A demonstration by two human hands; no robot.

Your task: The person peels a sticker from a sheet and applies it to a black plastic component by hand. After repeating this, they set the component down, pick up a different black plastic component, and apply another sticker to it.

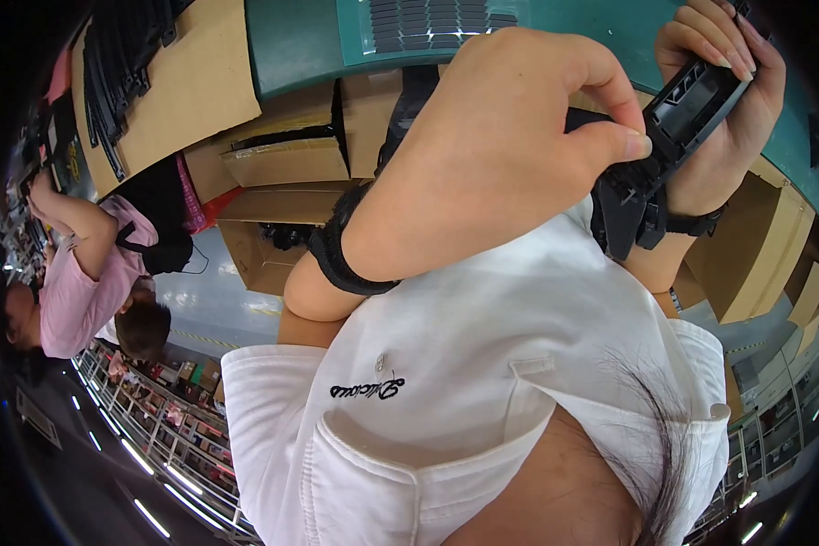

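Observation:
A long black plastic housing [696,105] with an open, slotted recess is held up at the far right, slanting over the table edge. My right hand [742,100] is closed around its far side, fingers over the upper end and palm behind it. Across my chest reaches my left hand [537,136], its thumb and forefinger pinching the near lower end of the housing. Whether a small part sits between those fingertips is hidden. Dark shapes [623,223] show just below the housing, too unclear to name. Each of my wrists has a black band on it.
On the green table [291,41] lies a clear sheet with rows of dark strips [441,23]. At left, a cardboard sheet [205,73] carries several long black strips [123,73]. Open cardboard boxes [273,237] [746,246] stand below the table. Two other people [86,291] are at far left.

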